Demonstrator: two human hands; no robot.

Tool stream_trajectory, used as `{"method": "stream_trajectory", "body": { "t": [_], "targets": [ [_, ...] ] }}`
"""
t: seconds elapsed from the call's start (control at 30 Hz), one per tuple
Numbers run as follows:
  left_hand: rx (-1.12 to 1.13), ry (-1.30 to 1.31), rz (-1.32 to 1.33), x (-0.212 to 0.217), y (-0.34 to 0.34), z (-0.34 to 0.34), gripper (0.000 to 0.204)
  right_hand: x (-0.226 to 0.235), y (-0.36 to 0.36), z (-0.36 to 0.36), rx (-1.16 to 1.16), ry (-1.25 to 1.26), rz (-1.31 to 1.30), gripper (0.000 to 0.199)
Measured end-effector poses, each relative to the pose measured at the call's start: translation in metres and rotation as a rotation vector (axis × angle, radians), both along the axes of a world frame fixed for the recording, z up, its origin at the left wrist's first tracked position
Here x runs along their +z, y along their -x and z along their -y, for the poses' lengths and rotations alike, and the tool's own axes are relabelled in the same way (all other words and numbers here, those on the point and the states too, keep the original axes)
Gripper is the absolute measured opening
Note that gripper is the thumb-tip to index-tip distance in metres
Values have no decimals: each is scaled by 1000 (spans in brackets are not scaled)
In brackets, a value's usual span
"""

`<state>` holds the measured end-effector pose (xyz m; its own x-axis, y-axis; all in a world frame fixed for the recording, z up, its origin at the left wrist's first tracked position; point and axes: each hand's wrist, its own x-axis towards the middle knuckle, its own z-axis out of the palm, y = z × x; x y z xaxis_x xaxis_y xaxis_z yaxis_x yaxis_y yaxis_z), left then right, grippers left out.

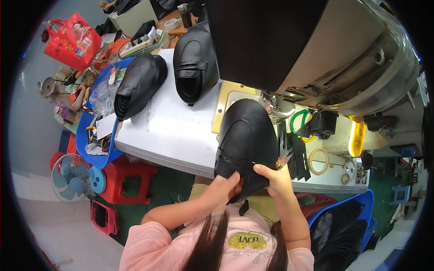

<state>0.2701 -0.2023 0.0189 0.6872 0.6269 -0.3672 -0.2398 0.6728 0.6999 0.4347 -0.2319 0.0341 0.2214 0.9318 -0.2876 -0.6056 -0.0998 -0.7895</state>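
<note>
Black leather shoe upper (246,135) sits at the front edge of the white worktable (176,131), just in front of a sewing machine (325,54). It's a domed, smooth piece w/ a matte sheen, rounded toe end pointing away from the person, a strap or band across its near part, and a small black tab hanging off the bottom edge. Left hand (227,185) grips the near lower edge, fingers curled under the leather. Right hand (275,177) pinches the same edge from the right side, thumb on top.

Two more black stacks of uppers lie further back on the table: one (195,61) near the machine, another (138,83) to the left, by a blue bin (86,131). Red stool (129,178) and a small blue fan (72,177) stand on the floor at left.

Underside of the held upper can't be seen, and fingertips of both hands are partly hidden behind it. Needle area is blocked by the upper and the machine body. Blue bin (348,217) at lower right holds dark pieces, too dim to make out.
</note>
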Motion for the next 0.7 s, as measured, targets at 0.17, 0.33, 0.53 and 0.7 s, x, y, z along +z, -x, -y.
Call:
{"method": "stream_trajectory", "body": {
  "t": [0.17, 0.33, 0.53, 0.7],
  "targets": [
    [-31, -1345, -283, 14, 33, -1, 25, 4, -10, 0, -5, -33, 95, 46],
    [1, -2104, -403, 41, 10, -45, 29, 0, -7, 0, 3, -15, 57, 47],
    [-1, -2233, -324, 31, 5, -54, 26, 7, -8, 3, 44, -20, 78, 49],
    [43, -2226, -303, 31, 8, -60, 24, 6, -7, 2, 43, -21, 43, 50]
  ]
}}
